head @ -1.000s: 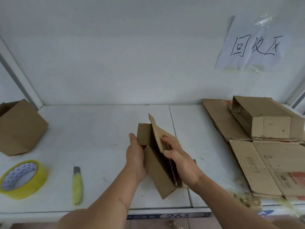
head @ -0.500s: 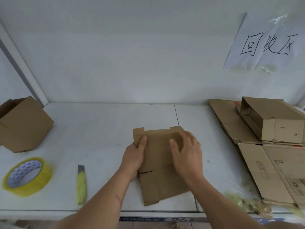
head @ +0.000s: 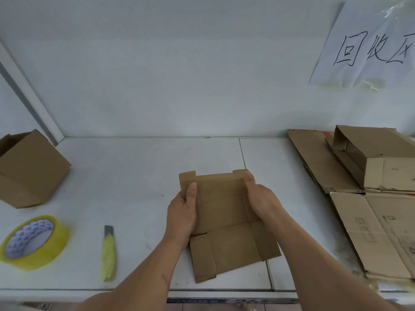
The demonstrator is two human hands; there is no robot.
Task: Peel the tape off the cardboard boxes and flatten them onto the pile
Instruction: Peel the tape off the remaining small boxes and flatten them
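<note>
white table (head: pixel 134 176) seen under everything. pile of flattened cardboard (head: pixel 381 232) stacked at right edge, one half-collapsed box (head: pixel 379 158) laid on top. open cardboard box (head: pixel 29 169) tipped over at far left. flattened small box (head: pixel 224 225) laid flat mid-table near front edge, well apart from pile. its left edge gripped by left hand (head: pixel 183 212), thumb on top; right edge clasped by right hand (head: pixel 260 198), fingers curled over. yellow tape roll (head: pixel 33 241) and yellow utility knife (head: pixel 108 254) parked front left.
</note>
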